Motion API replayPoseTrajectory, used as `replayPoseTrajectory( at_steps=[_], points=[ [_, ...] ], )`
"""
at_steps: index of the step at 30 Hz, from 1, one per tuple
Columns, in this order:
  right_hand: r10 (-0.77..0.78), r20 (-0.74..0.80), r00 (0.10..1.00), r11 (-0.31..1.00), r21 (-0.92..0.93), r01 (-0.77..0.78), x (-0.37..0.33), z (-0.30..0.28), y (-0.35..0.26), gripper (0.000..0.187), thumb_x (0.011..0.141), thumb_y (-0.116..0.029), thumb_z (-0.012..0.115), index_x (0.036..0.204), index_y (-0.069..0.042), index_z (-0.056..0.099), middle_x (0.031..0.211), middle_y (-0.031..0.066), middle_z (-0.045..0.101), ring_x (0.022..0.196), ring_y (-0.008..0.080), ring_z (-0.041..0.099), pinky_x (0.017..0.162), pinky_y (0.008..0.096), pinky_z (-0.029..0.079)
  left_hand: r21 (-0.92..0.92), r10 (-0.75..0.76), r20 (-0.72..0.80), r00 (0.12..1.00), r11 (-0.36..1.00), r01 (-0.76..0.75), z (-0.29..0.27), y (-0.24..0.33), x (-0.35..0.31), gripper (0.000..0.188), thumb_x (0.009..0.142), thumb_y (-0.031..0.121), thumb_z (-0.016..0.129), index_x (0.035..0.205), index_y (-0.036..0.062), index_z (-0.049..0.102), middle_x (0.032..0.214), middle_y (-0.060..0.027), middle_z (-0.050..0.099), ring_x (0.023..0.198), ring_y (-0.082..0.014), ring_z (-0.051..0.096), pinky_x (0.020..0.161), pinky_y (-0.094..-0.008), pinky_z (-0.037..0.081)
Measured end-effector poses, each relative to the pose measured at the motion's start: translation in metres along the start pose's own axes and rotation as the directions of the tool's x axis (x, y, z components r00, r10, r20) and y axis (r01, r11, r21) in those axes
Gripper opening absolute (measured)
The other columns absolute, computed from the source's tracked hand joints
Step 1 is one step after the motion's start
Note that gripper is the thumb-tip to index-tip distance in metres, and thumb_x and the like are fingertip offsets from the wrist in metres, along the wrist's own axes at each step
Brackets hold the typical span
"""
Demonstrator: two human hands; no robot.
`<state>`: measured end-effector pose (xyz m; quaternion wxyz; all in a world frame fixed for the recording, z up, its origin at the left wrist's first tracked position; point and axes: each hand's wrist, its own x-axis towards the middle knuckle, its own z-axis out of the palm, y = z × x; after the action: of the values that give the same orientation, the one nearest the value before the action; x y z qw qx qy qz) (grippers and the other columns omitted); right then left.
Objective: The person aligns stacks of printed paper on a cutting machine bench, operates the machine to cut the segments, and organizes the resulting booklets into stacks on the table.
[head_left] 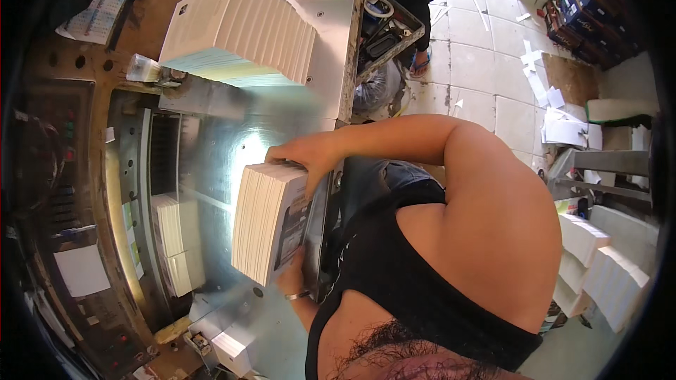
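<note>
A thick stack of paperback books point(264, 222) stands on the shiny metal table point(271, 338), with pale page edges showing and a dark printed cover on its right side. My right hand point(306, 155) grips its upper end, thumb and fingers spread around the corner. At the lower end, my left hand point(292, 274) holds the covered side; some of its fingers are hidden. A band circles the left wrist. Left of the stack, another pile of books or paper blocks point(176, 239) sits in the recess of a machine beside a dark slotted plate.
A long row of book stacks point(246, 32) stands on the table's far part. An open tool tray point(384, 32) hangs by the table edge, near another person's legs point(422, 28). The machine panel point(63, 162) lines the left. Boxes point(595, 10) and paper stacks point(609, 274) stand right.
</note>
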<state>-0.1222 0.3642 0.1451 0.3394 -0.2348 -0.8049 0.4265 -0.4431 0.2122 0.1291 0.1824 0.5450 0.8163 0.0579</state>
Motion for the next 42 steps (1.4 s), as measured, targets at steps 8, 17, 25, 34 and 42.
replayPoseTrajectory(
  at_steps=[8,17,25,34,42],
  points=[
    [-0.016,0.009,1.000,0.998,0.065,0.016,0.006,0.009,0.018,0.093,0.052,-0.039,0.091,0.125,-0.007,0.043,0.111,0.0182,0.063,0.105,0.0352,0.060,0.085,0.0408,0.046,-0.361,0.135,-0.059,0.989,0.921,-0.147,-0.007,0.030,-0.016,0.061,0.068,0.028,0.085,0.114,-0.0052,0.064,0.122,-0.0146,0.064,0.112,-0.0256,0.060,0.098,-0.0366,0.045],
    [-0.024,-0.062,0.998,0.998,0.059,0.027,0.010,0.012,0.029,0.100,0.046,-0.038,0.093,0.128,-0.008,0.043,0.111,0.0165,0.063,0.105,0.0333,0.060,0.085,0.0403,0.046,-0.375,0.410,-0.262,0.873,0.791,-0.484,0.006,0.036,-0.003,0.056,0.071,0.012,0.083,0.117,-0.0077,0.059,0.116,-0.0144,0.064,0.109,-0.0257,0.059,0.098,-0.0367,0.044],
    [-0.032,-0.085,0.996,0.992,0.120,0.042,0.027,0.019,0.034,0.106,0.040,-0.033,0.095,0.130,-0.008,0.044,0.112,0.0148,0.063,0.107,0.0316,0.059,0.087,0.0404,0.046,-0.544,0.348,-0.235,0.907,0.726,-0.420,0.009,0.013,0.011,0.043,0.073,0.005,0.079,0.110,-0.0070,0.062,0.108,-0.0129,0.067,0.092,-0.0191,0.064,0.078,-0.0305,0.052],
    [-0.047,-0.207,0.977,0.972,0.215,0.092,0.054,0.013,0.017,0.109,0.042,-0.031,0.095,0.135,-0.011,0.042,0.117,0.0168,0.060,0.110,0.0329,0.058,0.091,0.0415,0.045,-0.323,0.352,-0.178,0.919,0.861,-0.393,-0.003,0.036,-0.004,0.038,0.074,0.009,0.079,0.105,-0.0066,0.064,0.101,-0.0111,0.068,0.088,-0.0199,0.063,0.081,-0.0320,0.051],
    [-0.099,0.155,0.983,0.921,-0.359,0.150,0.069,-0.030,-0.074,0.109,0.049,-0.031,0.090,0.145,-0.019,0.039,0.128,0.0190,0.056,0.120,0.0379,0.052,0.099,0.0489,0.041,-0.414,0.344,-0.203,0.917,0.818,-0.399,0.000,0.028,-0.002,0.046,0.072,0.010,0.081,0.111,-0.0060,0.061,0.111,-0.0109,0.065,0.095,-0.0211,0.061,0.086,-0.0325,0.049]
  ],
)
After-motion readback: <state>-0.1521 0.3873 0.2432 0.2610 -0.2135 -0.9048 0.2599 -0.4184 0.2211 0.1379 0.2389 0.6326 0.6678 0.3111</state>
